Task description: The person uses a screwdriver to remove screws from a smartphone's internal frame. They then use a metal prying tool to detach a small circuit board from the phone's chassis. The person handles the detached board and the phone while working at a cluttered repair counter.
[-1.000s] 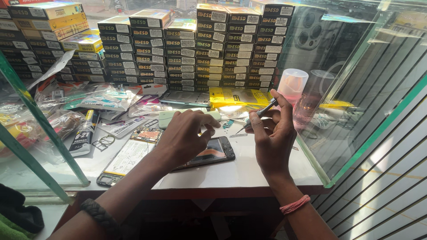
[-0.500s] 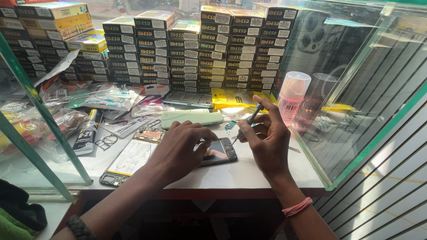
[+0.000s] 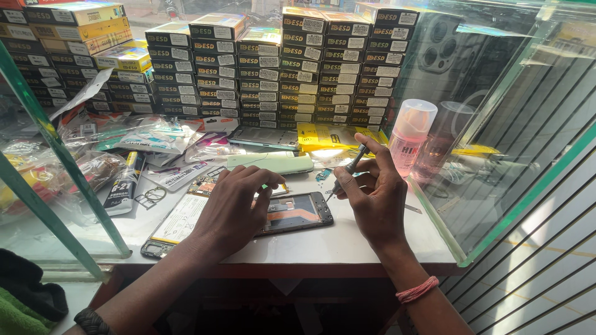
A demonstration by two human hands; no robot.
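1. Where the white counter (image 3: 347,239) meets its glass side panels, one opened phone chassis (image 3: 297,211) lies flat near the front edge, with a second dismantled phone (image 3: 180,220) lying just beside it on the left.
2. Two hands are in view. Left hand (image 3: 233,208): palm down on the chassis, fingers slightly spread and curled, fingertips (image 3: 273,177) pressing its far edge; it grips nothing.
3. Right hand (image 3: 372,198): thumb and fingers pinched together on one slim screwdriver (image 3: 346,172), which is tilted, its tip pointing down to the chassis's upper right corner. A pink band (image 3: 417,290) circles this wrist.
4. One pale green phone back cover (image 3: 273,162) lies just behind the chassis.
5. Two plastic bottles stand at the right, touching the glass: one pink (image 3: 410,136), one darker (image 3: 444,142) beside it.
6. One black adhesive tube (image 3: 124,180) lies at the left among loose plastic packets (image 3: 155,136).
7. Several stacks of small flat boxes (image 3: 261,68) line the rear; their number cannot be counted exactly.
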